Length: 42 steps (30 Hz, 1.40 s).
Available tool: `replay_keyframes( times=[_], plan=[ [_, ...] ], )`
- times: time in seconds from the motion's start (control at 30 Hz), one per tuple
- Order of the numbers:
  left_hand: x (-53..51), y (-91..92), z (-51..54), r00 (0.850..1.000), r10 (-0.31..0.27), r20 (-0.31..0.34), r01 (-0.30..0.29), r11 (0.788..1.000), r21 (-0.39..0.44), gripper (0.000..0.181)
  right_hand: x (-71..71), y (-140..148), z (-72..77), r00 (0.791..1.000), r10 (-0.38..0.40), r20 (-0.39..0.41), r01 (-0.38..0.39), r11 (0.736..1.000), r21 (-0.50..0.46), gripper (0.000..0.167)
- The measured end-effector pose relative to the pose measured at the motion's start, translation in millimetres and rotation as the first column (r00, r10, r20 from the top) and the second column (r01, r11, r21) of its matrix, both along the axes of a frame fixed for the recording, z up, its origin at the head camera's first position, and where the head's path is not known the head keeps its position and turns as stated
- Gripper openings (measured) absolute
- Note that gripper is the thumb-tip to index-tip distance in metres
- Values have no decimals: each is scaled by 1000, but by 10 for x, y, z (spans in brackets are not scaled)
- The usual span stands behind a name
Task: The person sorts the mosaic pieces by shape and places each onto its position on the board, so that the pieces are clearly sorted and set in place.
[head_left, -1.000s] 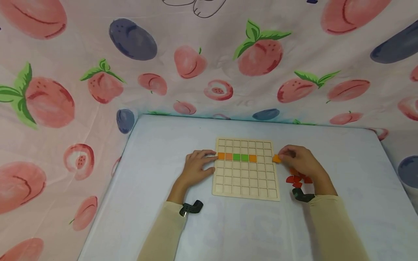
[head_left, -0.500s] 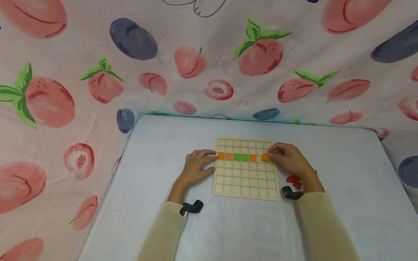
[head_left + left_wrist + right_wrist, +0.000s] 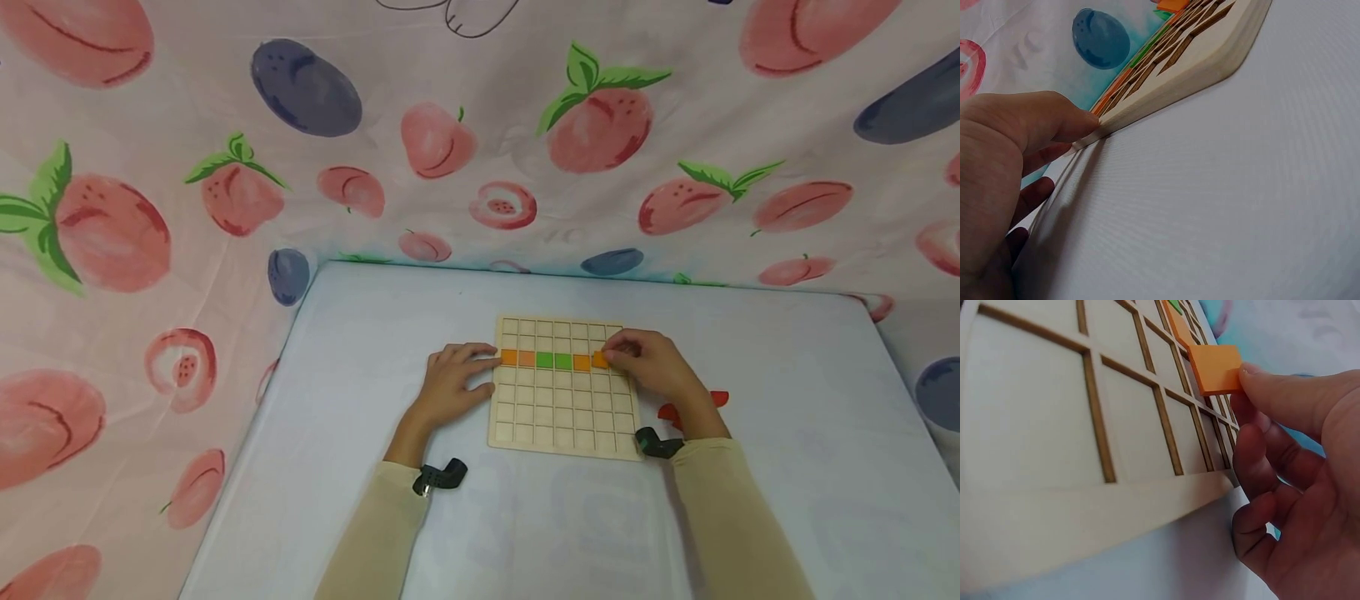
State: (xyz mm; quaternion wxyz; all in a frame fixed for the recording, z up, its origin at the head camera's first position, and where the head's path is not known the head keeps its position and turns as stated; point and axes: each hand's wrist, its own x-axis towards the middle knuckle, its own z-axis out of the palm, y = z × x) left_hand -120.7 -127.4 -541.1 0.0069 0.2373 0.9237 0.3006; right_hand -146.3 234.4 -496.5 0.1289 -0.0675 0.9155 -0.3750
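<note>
A pale wooden grid board lies flat on the table. One of its rows holds orange and green square tiles side by side. My right hand pinches an orange square tile between thumb and forefinger; in the right wrist view the tile is tilted over the cells, beside the last orange one in the row. My left hand is at the board's left edge, its fingers extended. In the left wrist view the thumb touches the board's side.
Red pieces lie on the white table to the right of the board, partly hidden by my right wrist. A fruit-printed cloth hangs behind the table and along its left side.
My right hand has carried the orange tile leftward from beside the board's right edge to over the row, close to the tiles there. The left hand stays in place.
</note>
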Motion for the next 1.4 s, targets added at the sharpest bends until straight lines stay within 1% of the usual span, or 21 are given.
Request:
replay_keyframes(
  times=[0.47, 0.63, 0.87, 1.13, 1.4],
  plan=[
    [-5, -1, -2, 1000, -1, 5, 1, 1000, -13, 42, 3, -16, -31, 1000, 18, 19, -19, 998, 54, 14],
    [-5, 3, -6, 1000, -1, -3, 1, 1000, -9, 42, 4, -16, -41, 1000, 19, 14, -20, 998, 53, 14],
    [4, 1, 3, 1000, 3, 15, -3, 1000, -15, 42, 12, -46, -56, 1000, 22, -1, -22, 997, 76, 14],
    [4, 0, 10, 1000, 4, 21, -4, 1000, -17, 42, 20, -90, -43, 1000, 5, -13, -4, 995, 97, 12],
    [-9, -1, -10, 1000, 1, 14, -1, 1000, -12, 42, 34, -91, -51, 999, 23, -24, -20, 994, 103, 11]
  ],
)
